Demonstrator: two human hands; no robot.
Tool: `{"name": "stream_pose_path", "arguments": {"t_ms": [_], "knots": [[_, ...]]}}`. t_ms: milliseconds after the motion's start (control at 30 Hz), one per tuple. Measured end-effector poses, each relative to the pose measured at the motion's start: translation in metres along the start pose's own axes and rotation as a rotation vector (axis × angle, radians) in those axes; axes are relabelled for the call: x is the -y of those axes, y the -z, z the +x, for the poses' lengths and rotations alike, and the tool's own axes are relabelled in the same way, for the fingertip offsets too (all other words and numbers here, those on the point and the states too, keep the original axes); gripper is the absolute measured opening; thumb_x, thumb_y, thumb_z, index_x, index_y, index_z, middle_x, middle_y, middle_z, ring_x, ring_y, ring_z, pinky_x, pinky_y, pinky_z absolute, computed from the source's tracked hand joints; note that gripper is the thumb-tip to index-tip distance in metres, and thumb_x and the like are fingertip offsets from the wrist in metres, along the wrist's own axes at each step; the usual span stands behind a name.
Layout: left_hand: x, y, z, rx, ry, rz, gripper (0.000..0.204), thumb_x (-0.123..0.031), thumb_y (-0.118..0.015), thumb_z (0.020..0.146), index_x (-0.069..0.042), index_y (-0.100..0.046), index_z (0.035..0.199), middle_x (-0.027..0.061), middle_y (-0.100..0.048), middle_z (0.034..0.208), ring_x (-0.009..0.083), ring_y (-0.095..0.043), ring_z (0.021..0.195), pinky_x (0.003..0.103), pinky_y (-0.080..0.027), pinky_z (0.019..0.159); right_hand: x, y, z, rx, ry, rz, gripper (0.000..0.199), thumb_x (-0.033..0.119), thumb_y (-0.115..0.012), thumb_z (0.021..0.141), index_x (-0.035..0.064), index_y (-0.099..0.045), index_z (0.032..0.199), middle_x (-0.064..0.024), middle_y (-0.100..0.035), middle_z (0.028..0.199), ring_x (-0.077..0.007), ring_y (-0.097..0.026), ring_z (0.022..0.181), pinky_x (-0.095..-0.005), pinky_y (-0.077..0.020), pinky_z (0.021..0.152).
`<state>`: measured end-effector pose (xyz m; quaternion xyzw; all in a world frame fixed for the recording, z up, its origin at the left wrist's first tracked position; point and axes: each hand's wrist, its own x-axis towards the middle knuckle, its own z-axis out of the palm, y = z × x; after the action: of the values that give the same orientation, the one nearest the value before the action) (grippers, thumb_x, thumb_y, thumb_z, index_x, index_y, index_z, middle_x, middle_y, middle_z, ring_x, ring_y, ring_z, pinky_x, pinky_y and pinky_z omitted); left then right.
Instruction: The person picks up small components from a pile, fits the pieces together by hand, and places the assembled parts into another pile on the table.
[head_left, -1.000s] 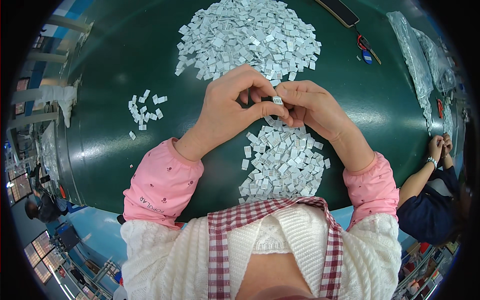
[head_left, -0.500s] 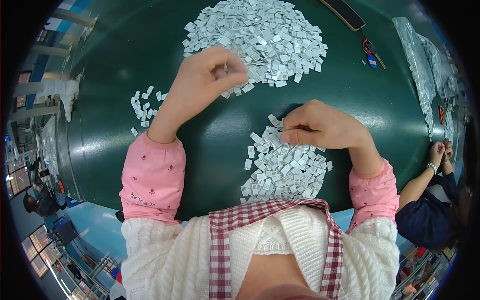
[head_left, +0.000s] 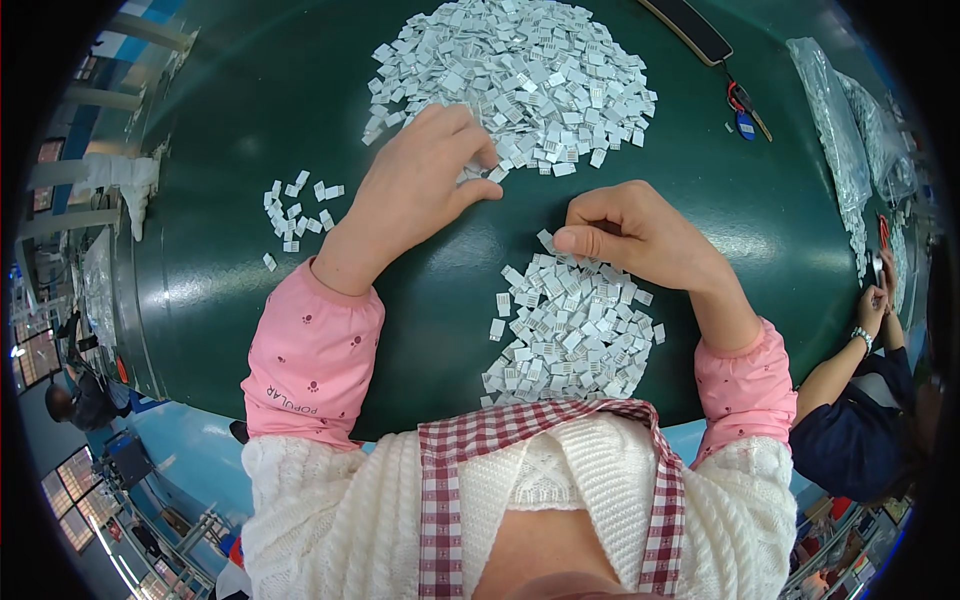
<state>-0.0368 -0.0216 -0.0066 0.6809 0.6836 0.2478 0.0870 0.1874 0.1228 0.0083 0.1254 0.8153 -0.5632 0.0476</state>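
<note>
My left hand [head_left: 425, 175] is at the near edge of a large heap of small white flat pieces [head_left: 530, 75], its thumb and fingers apart. No piece shows between them. Over the top of a smaller pile of the same pieces [head_left: 570, 335], my right hand [head_left: 645, 235] is closed, thumb against curled fingers. Whatever it may pinch is hidden; one loose white piece [head_left: 546, 240] lies just beside the thumb tip. Dark stripes mark many of the pieces. A few scattered pieces [head_left: 292, 211] lie left of my left forearm.
The green tabletop [head_left: 430, 330] carries everything. A dark phone-like case [head_left: 690, 30] with keys and a blue tag [head_left: 745, 124] lies at the far right. Clear plastic bags [head_left: 835, 130] line the right side, where another person's hands [head_left: 875, 300] work.
My left hand has gone from a curled pinch to spread fingers and turned lower near the heap. My right hand has shifted slightly up and away from the small pile, still closed.
</note>
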Motion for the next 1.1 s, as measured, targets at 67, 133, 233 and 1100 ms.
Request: {"name": "stream_pose_path", "arguments": {"t_ms": [67, 133, 233, 1100], "knots": [[0.000, 0.000, -0.001, -0.020, 0.001, 0.049, 0.011, -0.010, -0.075, 0.084, -0.007, -0.067, 0.091, 0.0008, -0.057, 0.094, 0.0201, -0.055, 0.090, 0.031, -0.046, 0.080, 0.001, -0.001, 0.001, -0.021, -0.010, 0.020, 0.035, 0.023, -0.072, 0.098, 0.0012, -0.060, 0.073, 0.0024, -0.046, 0.063, -0.0102, -0.033, 0.056, -0.0264, -0.0290, 0.053], [0.000, 0.000, -0.001, -0.005, 0.004, 0.051, 0.011, -0.010, -0.074, 0.084, -0.007, -0.066, 0.091, 0.0010, -0.057, 0.094, 0.0199, -0.055, 0.090, 0.031, -0.046, 0.080, 0.000, -0.001, 0.001, -0.040, -0.004, 0.009, 0.034, 0.022, -0.072, 0.097, 0.0009, -0.061, 0.074, 0.0022, -0.047, 0.064, -0.0101, -0.034, 0.056, -0.0262, -0.0293, 0.053], [-0.001, 0.000, -0.001, 0.044, 0.013, 0.058, 0.011, -0.009, -0.073, 0.085, -0.007, -0.066, 0.092, 0.0013, -0.057, 0.093, 0.0195, -0.056, 0.089, 0.031, -0.046, 0.081, -0.002, -0.001, 0.002, -0.096, 0.015, -0.024, 0.030, 0.021, -0.072, 0.097, -0.0002, -0.064, 0.077, 0.0018, -0.050, 0.065, -0.0098, -0.036, 0.057, -0.0257, -0.0303, 0.053], [0.001, 0.002, 0.005, 0.061, -0.103, -0.129, 0.018, 0.001, -0.069, 0.078, -0.006, -0.062, 0.093, 0.0049, -0.063, 0.090, 0.0268, -0.057, 0.083, 0.036, -0.046, 0.086, -0.014, -0.009, 0.016, -0.228, 0.111, -0.200, 0.016, 0.019, -0.071, 0.093, 0.0031, -0.072, 0.090, -0.0036, -0.063, 0.070, -0.0164, -0.048, 0.059, -0.0311, -0.0422, 0.059]]}}
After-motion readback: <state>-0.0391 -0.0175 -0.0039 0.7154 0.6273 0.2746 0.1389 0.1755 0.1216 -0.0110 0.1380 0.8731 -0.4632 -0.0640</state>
